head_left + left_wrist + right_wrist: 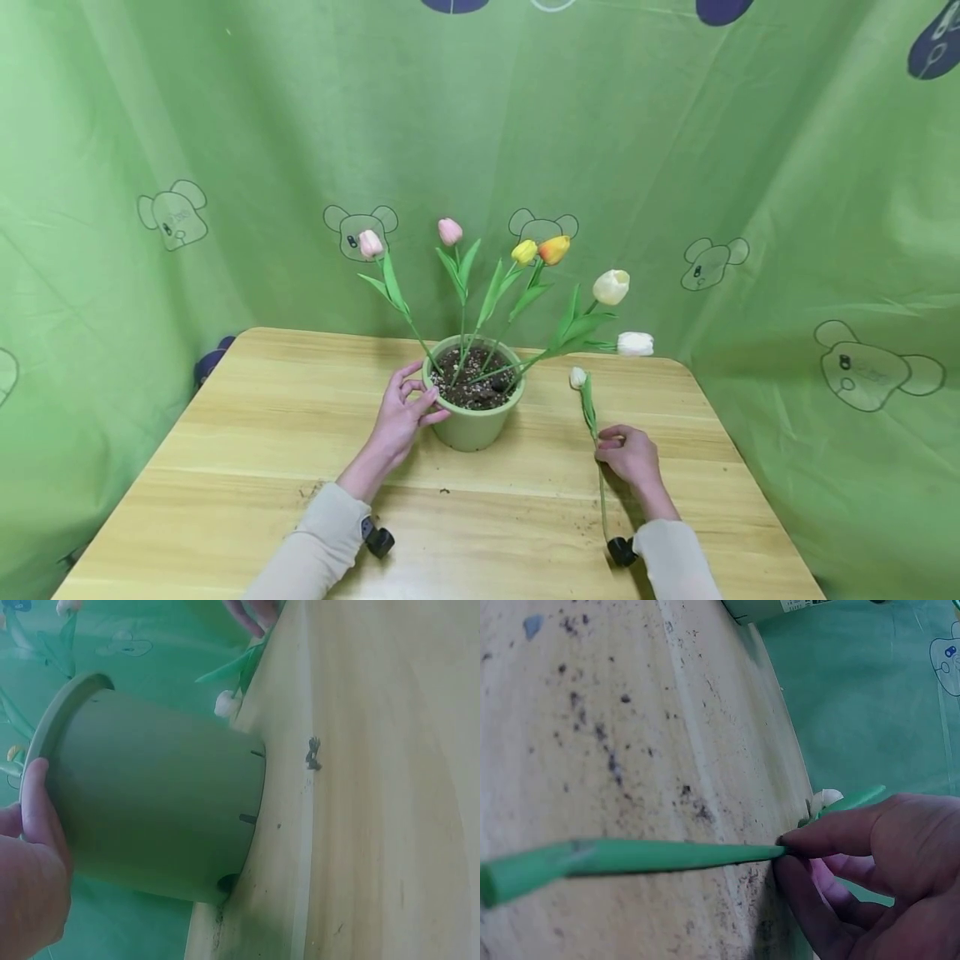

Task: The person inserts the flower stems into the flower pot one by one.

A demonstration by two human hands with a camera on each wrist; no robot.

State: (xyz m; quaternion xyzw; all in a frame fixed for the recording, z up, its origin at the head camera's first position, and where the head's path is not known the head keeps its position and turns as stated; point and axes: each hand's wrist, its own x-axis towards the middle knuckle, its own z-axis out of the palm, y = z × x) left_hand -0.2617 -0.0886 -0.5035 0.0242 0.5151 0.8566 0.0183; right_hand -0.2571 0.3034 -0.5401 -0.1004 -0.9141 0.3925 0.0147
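Observation:
A pale green flower pot (468, 431) full of dark soil (471, 392) stands upright on the table. My left hand (397, 414) grips its rim on the left, thumb and fingers at the edge; the left wrist view shows the pot's side (157, 795). To the right, my right hand (633, 457) pinches the green stem (652, 856) of a white tulip (588, 402) between thumb and fingertips. That tulip lies low over the table, its bloom pointing away from me and the bare stem end toward me.
Several tulips rise from the soil: pink (450, 232), yellow (524, 252), orange (555, 250), cream (611, 287) and white (635, 343), the last two leaning right. Soil crumbs (615, 765) dot the wooden table (247, 433). A green curtain (420, 125) hangs behind and at both sides.

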